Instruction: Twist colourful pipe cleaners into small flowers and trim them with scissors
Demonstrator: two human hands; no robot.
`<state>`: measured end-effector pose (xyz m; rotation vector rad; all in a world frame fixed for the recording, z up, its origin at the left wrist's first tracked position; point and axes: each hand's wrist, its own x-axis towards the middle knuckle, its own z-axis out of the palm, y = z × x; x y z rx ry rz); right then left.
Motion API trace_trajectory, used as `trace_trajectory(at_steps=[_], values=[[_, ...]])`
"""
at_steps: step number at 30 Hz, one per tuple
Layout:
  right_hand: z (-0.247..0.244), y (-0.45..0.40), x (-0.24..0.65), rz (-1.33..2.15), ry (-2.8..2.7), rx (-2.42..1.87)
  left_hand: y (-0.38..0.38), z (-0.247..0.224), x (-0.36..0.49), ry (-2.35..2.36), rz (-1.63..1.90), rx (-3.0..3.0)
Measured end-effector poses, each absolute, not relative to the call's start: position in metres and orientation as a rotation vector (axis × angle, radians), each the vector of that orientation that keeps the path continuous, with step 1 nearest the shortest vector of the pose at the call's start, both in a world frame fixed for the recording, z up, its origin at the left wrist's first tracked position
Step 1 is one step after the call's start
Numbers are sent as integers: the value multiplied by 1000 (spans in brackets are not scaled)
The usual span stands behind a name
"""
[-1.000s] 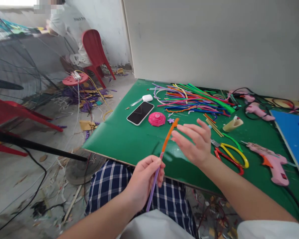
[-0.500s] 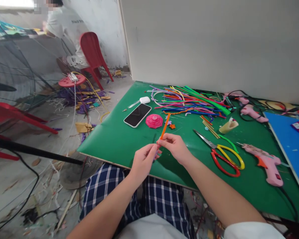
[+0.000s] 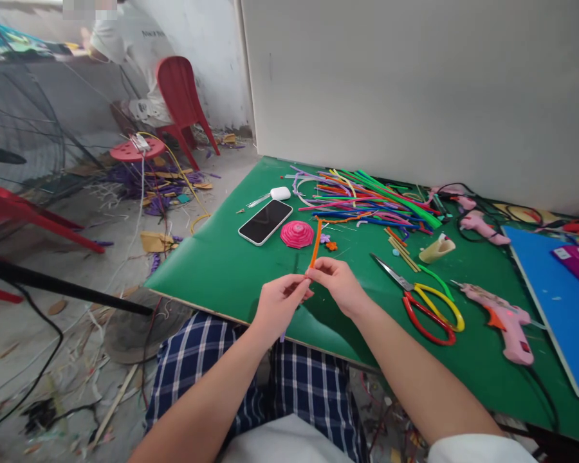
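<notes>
Near the table's front edge, my right hand pinches the lower end of an orange pipe cleaner, which points up and away. My left hand meets it fingertip to fingertip, its fingers closed on a purple strip whose end hangs below the palm. Where the two pieces meet is hidden by the fingers. Just beyond the hands lie a pink spiral disc, a small purple flower and a small orange flower on the green table.
A phone lies left of the disc. Bundled pipe cleaners lie at the back. Scissors, a pink glue gun and a blue board are on the right. A person sits at the far left.
The orange pipe cleaner stands slightly more upright. The purple strip's end now shows lower, under my left hand. The view has shifted a little.
</notes>
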<state>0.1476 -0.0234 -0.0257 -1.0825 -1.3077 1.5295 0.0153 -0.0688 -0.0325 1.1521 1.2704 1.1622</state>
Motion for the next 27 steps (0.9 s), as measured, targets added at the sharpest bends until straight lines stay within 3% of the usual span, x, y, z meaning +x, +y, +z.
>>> trace_trajectory(at_steps=[8,19,27], values=[[-28,-20,150,1427,-1307,-1076,-70,-35,17,1205,1139,991],[-28,-21,151,1575,-1328,-1041,-72,-40,14,1219,1161,1033],[-28,-11,157,1579,-1028,-968,-77,-40,18,1262,1124,1056]])
